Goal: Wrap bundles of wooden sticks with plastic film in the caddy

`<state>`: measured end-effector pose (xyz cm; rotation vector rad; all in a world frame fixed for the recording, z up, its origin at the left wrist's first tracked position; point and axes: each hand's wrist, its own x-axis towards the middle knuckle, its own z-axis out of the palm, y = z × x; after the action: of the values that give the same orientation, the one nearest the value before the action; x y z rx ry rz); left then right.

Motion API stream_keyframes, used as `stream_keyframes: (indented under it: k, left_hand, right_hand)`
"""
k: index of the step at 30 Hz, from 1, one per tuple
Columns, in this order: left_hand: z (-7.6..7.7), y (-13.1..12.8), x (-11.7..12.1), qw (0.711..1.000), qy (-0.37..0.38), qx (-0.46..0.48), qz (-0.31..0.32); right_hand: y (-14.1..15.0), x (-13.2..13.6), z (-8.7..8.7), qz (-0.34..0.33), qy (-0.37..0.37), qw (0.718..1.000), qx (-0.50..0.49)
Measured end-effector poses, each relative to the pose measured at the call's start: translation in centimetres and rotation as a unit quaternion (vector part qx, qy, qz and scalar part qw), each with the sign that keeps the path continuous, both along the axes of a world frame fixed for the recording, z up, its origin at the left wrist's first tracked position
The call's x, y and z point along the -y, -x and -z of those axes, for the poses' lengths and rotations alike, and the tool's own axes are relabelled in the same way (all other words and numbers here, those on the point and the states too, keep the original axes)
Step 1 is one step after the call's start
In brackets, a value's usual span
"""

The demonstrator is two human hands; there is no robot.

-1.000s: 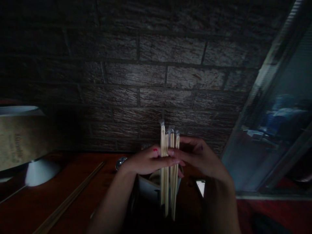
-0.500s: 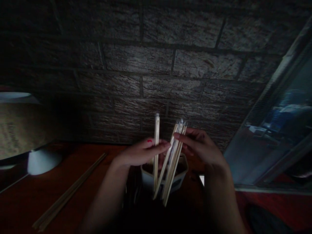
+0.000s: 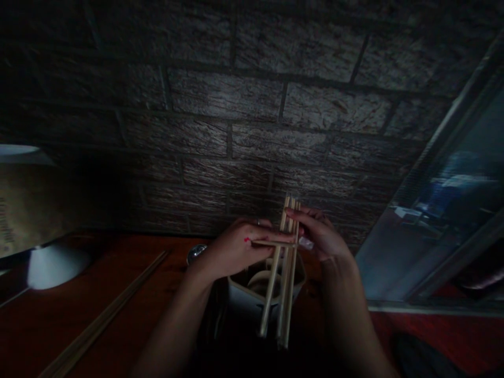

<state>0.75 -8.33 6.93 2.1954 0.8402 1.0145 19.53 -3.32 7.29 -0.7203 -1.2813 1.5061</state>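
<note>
My right hand [image 3: 325, 233] grips a small bundle of pale wooden chopsticks [image 3: 286, 283] near their upper ends; they slant down towards me, and clear wrapping seems to cover them. My left hand [image 3: 240, 247] reaches across from the left, its fingers closed on a chopstick [image 3: 271, 243] lying nearly level against the bundle. Whether that is one stick or a pair is hard to tell. A shiny scrap, perhaps clear wrapping [image 3: 306, 243], shows beside my right fingers. Below both hands stands a pale, angular container [image 3: 244, 299] with a rounded shape inside, partly hidden by the chopsticks.
Several long thin sticks [image 3: 106, 315] lie on the brown wooden table [image 3: 149, 299] at the left. A lamp-like object with a tan printed shade [image 3: 35, 210] stands beyond them. A shiny round object [image 3: 196, 254] sits behind my left forearm. A brick wall [image 3: 255, 100] rises behind.
The chopstick in my left hand has swung from upright to nearly level across the bundle. The bundle in my right hand hangs steeper. The shiny round object has come into view.
</note>
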Motion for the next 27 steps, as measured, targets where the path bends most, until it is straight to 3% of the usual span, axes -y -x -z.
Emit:
stream_keyframes:
  k: [4, 7, 9, 12, 15, 17, 22, 27]
  left_hand:
    - [-0.4, 0.3, -0.1, 0.993, -0.070, 0.092, -0.033]
    - [-1.0, 0.7, 0.2, 0.970, -0.138, 0.160, -0.117]
    - [-1.3, 0.9, 0.5, 0.957, -0.139, 0.198, -0.162]
    - [-1.4, 0.9, 0.9, 0.968, -0.017, 0.205, -0.146]
    - [-1.0, 0.2, 0.9, 0.974, 0.151, 0.158, -0.053]
    - [-0.6, -0.6, 0.9, 0.965, 0.223, 0.138, -0.003]
    - [0.0, -2.1, 1.0, 0.960, 0.267, 0.084, 0.022]
    - [-0.3, -1.9, 1.0, 0.950, 0.284, 0.127, 0.039]
  right_hand:
    - [-0.3, -0.1, -0.2, -0.014, -0.026, 1.000, 0.009]
    - [-0.9, 0.4, -0.5, -0.008, -0.057, 0.998, 0.034]
    - [-1.3, 0.9, -0.7, 0.000, -0.069, 0.996, 0.056]
    - [-1.8, 1.9, -1.2, -0.004, -0.077, 0.995, 0.059]
    - [-1.9, 2.9, -1.6, -0.018, -0.091, 0.995, 0.047]
    - [-1.9, 3.2, -1.7, -0.023, -0.105, 0.993, 0.051]
    - [-1.8, 3.2, -1.6, -0.006, -0.131, 0.990, 0.057]
    - [-2.0, 2.7, -1.4, 0.029, -0.124, 0.991, 0.047]
